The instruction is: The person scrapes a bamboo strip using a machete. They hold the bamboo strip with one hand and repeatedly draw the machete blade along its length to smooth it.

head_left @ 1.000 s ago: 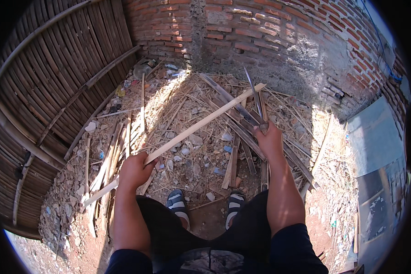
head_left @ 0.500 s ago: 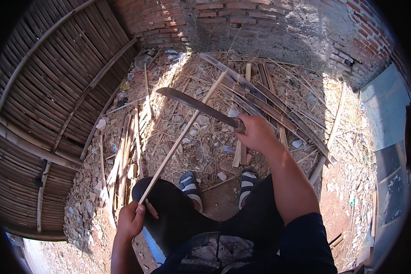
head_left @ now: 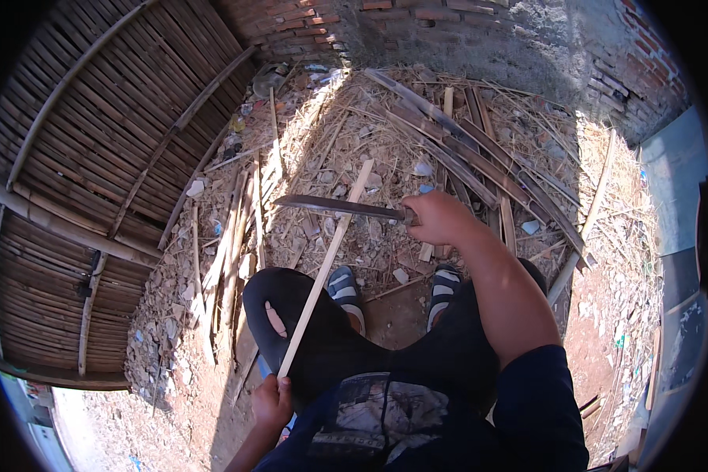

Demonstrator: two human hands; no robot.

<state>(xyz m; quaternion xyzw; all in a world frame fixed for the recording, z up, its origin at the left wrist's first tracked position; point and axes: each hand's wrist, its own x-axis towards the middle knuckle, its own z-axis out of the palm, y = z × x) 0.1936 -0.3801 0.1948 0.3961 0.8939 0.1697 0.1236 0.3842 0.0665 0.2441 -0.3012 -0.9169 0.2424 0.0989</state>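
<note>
My left hand (head_left: 272, 400) is closed round the near end of a long pale bamboo strip (head_left: 316, 293), low at my left thigh. The strip slants up and away across my left knee, its far end free above the rubble. My right hand (head_left: 439, 217) grips the short handle of a machete (head_left: 311, 203), whose dark blade points left, almost level. Near the strip's far end the blade crosses it; whether its edge bites into the strip is too small to tell.
Split bamboo lengths (head_left: 492, 161) lie in a heap ahead on the right, and more strips (head_left: 232, 263) lie left of my knee. Straw and broken stones cover the ground. A slatted bamboo wall (head_left: 114, 118) stands left, a brick wall (head_left: 464, 31) beyond, and blue-grey panels (head_left: 672, 185) right.
My left hand has drawn the strip back toward my body, so its far end sits nearer. The machete blade has turned from a slant to nearly level and lies closer to the strip's far end.
</note>
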